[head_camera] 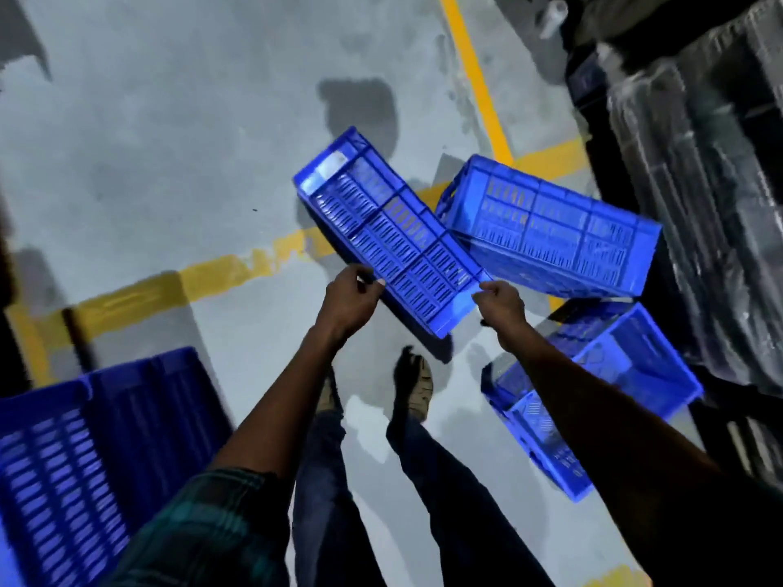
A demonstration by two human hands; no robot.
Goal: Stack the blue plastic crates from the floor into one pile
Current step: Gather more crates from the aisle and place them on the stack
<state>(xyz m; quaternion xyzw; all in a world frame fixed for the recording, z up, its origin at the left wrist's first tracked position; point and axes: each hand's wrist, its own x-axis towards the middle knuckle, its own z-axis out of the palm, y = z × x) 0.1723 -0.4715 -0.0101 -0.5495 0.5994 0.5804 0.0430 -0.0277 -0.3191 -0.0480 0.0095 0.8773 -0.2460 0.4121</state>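
I hold a blue slatted plastic crate (390,230) tilted in front of me, its near end lifted. My left hand (349,300) grips its near left edge. My right hand (502,305) grips its near right corner. A second blue crate (551,226) lies on its side on the floor just right of it, touching it. A third blue crate (593,391) sits on the floor under my right forearm. A larger blue crate (76,459) fills the lower left, close to the camera and blurred.
Grey concrete floor (169,141) with yellow painted lines (478,78). Dark plastic-wrapped goods (699,163) stand along the right side. My feet (413,383) stand just behind the held crate. A dark post (78,336) rises by the left crate.
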